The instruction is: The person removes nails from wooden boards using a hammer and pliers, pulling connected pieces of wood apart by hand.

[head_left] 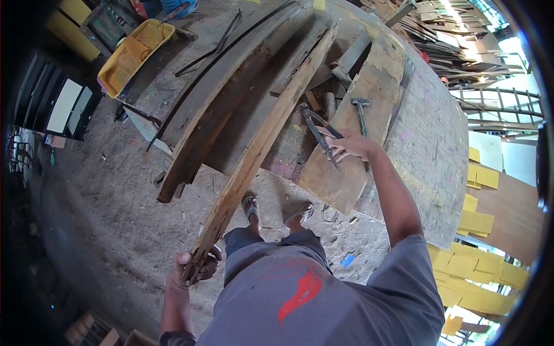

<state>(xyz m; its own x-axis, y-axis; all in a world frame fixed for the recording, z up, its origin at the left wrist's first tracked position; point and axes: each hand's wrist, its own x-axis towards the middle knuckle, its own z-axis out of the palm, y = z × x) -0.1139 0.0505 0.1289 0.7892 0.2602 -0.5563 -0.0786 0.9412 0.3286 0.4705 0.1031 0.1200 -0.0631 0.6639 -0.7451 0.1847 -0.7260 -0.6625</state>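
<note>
A grey short-sleeved shirt (346, 308) bears a red patch (300, 295) (thin red lines (288, 267) curve at its far side), with dark shorts (241, 240) and strapped sandals (250, 201) farther off.

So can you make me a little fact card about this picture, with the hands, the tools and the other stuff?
Left hand: gripping the near end of a long wooden beam
Right hand: fingers at the handles of the pincers; how tightly is unclear
Hammer: lying on a flat board, close to the right hand
Yellow tray: at the table's left side
Feet: in sandals, on dusty ground
</note>
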